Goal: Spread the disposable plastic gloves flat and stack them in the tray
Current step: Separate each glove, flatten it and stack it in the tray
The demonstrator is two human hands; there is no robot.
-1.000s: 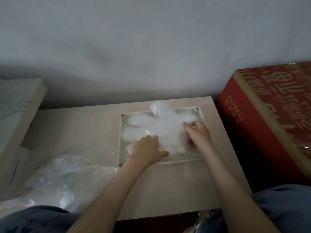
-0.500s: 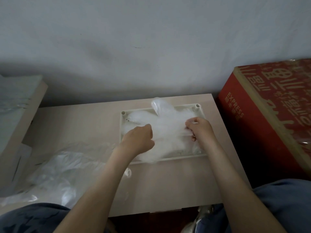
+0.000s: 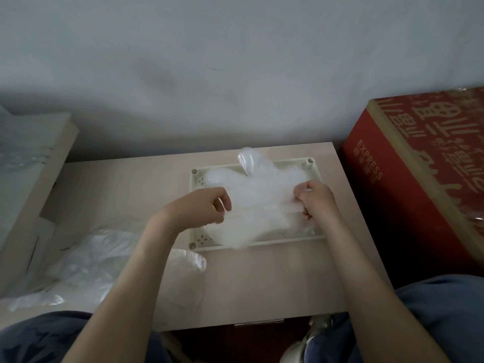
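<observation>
Left hand (image 3: 201,208): back up, fingers curled under, thumb and forefinger tips together, pinching glove (image 3: 262,203) at its left side. Left forearm bare, running from near left up to hand, wrist bent slightly right.
Right hand (image 3: 318,203): knuckles up, fingers curled tight, gripping glove at its right side. Right forearm bare, running from near right, leaning left toward hand.
Hands apart, roughly level, glove between them. Both arms stretched toward far side.
</observation>
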